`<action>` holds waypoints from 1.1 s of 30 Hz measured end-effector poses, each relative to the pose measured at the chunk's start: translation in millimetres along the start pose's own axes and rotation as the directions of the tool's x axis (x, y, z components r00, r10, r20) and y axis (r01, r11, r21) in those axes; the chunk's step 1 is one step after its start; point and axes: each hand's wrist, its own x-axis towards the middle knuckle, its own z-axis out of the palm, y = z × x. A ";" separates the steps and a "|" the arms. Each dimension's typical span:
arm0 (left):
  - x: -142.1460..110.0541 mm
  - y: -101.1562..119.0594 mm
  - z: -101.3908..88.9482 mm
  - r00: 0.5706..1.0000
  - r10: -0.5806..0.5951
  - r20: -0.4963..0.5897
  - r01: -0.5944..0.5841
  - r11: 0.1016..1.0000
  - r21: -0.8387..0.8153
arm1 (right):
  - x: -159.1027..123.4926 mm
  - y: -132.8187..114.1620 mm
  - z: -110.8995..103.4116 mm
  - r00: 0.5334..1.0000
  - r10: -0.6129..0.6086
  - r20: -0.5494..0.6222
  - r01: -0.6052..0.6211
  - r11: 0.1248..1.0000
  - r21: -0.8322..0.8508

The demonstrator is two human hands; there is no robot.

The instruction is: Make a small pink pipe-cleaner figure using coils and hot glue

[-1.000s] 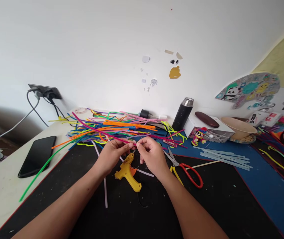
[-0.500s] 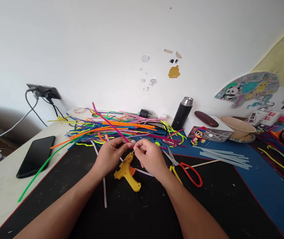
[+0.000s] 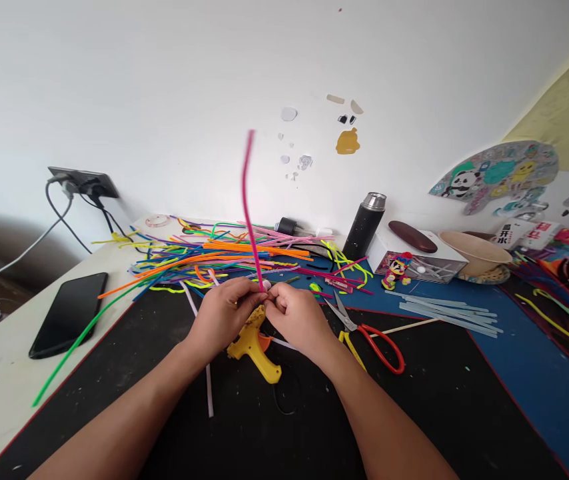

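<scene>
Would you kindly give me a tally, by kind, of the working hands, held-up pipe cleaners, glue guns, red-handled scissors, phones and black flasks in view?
Left hand and right hand: 2
Held pink pipe cleaner: 1
Yellow glue gun: 1
Red-handled scissors: 1
Phone: 1
Black flask: 1
Total: 7

Lower end of magenta stem (image 3: 249, 210) hidden by fingertips of left hand (image 3: 219, 313) and right hand (image 3: 302, 317) | stem's upper tip blurred | pale bit (image 3: 266, 285) at fingertips too small to be identified | nozzle of yellow glue gun (image 3: 257, 353) covered by hands | forearms (image 3: 139, 400) cut off by bottom edge
</scene>
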 end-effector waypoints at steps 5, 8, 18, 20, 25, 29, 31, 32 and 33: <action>-0.3 0.5 0.2 0.993 -0.122 0.003 0.121 0.986 -0.113 | 0.2 -1.6 1.6 1.000 0.029 -0.003 -0.029 0.999 0.042; 1.7 2.4 -0.8 0.976 -0.220 -0.002 0.212 0.941 -0.263 | 0.1 -1.2 3.4 0.998 0.053 -0.020 -0.050 0.989 0.140; 8.7 -3.0 -3.7 0.922 -0.375 0.099 0.348 0.685 -0.640 | 0.8 0.4 -0.4 0.984 0.174 0.021 -0.164 0.872 0.461; 8.5 -3.4 -3.6 0.921 -0.383 0.077 0.330 0.659 -0.676 | 1.5 -0.4 -1.7 0.983 0.185 0.018 -0.169 0.849 0.501; 8.0 -3.6 -3.4 0.920 -0.390 0.047 0.302 0.626 -0.719 | 2.2 -0.7 -3.6 0.982 0.187 0.028 -0.171 0.811 0.560; 7.7 -3.1 -3.7 0.922 -0.385 0.047 0.302 0.636 -0.710 | 2.6 1.1 -2.3 0.982 0.188 0.031 -0.172 0.799 0.577; 7.8 -1.5 -3.9 0.923 -0.383 0.047 0.305 0.649 -0.697 | 2.7 1.2 -1.3 0.982 0.186 0.034 -0.171 0.800 0.575; 7.9 -0.6 -4.0 0.923 -0.381 0.047 0.306 0.656 -0.690 | 2.6 1.0 -0.9 0.982 0.185 0.036 -0.172 0.803 0.570; 8.0 0.4 -4.0 0.924 -0.379 0.047 0.306 0.662 -0.684 | 2.5 0.6 -0.6 0.982 0.185 0.036 -0.173 0.807 0.565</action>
